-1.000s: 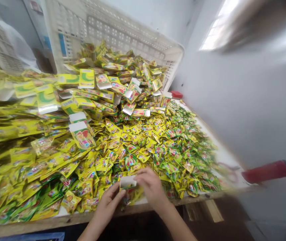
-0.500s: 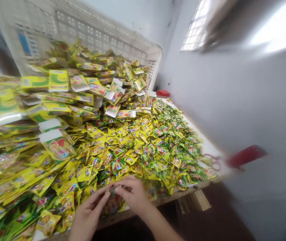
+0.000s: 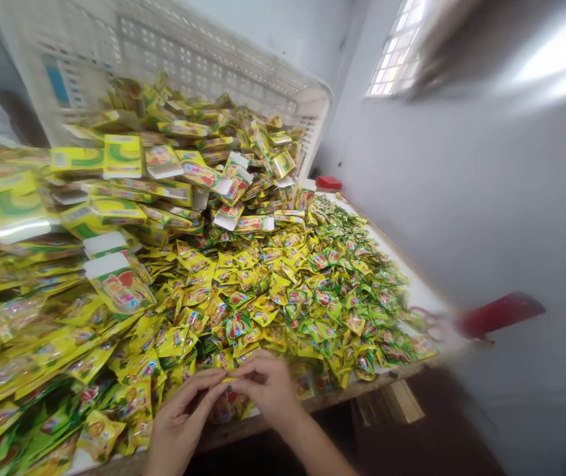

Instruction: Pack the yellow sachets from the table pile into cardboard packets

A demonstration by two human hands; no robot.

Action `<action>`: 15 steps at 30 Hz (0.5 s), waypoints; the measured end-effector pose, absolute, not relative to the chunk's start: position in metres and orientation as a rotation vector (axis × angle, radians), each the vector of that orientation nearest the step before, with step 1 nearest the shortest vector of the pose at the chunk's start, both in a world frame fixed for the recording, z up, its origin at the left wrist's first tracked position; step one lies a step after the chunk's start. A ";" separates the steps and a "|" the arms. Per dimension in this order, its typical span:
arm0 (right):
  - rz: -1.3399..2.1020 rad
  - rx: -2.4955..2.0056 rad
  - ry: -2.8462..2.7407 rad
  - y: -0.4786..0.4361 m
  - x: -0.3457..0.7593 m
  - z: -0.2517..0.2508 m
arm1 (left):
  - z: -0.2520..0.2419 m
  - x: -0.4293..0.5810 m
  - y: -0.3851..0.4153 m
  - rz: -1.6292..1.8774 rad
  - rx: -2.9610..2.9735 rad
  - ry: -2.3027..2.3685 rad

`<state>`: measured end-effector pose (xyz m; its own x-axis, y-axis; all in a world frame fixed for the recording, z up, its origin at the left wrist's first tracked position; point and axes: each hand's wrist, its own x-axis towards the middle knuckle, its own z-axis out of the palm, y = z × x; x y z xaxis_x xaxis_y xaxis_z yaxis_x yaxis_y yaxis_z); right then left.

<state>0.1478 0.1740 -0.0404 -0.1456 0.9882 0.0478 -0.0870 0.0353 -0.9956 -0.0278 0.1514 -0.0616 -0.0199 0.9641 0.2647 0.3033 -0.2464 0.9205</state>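
Down at the near edge of the tabletop [image 3: 424,291], both hands meet fingertip to fingertip. The left hand [image 3: 184,418] rises from the bottom edge, palm turned inward, its thumb and forefinger stretched toward the right. The right hand [image 3: 269,387] comes in from the lower right with the wrist bent and its knuckles up, fingers curled. Together the hands pinch a small yellow packet [image 3: 227,380], mostly hidden by the fingers, just above the sachets [image 3: 283,291] heaped over the tabletop. Flat boxes [image 3: 119,281] are stacked to the left, and a white crate [image 3: 203,59] stands behind them.
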 end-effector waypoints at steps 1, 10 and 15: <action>1.276 -1.037 -1.308 0.173 0.149 -0.040 | -0.064 -0.030 0.150 1.309 1.682 1.323; 0.830 -0.964 -1.738 0.144 0.166 -0.038 | -0.076 -0.019 0.144 1.256 1.930 1.248; 0.687 -1.133 -1.876 0.200 0.174 -0.007 | -0.073 -0.004 0.144 1.207 1.839 1.290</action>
<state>0.1743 0.1997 -0.0068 -0.2589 0.8940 0.3656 0.4463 0.4464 -0.7756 -0.0035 0.1444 -0.0731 0.1221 0.9315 0.3427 0.4037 -0.3621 0.8402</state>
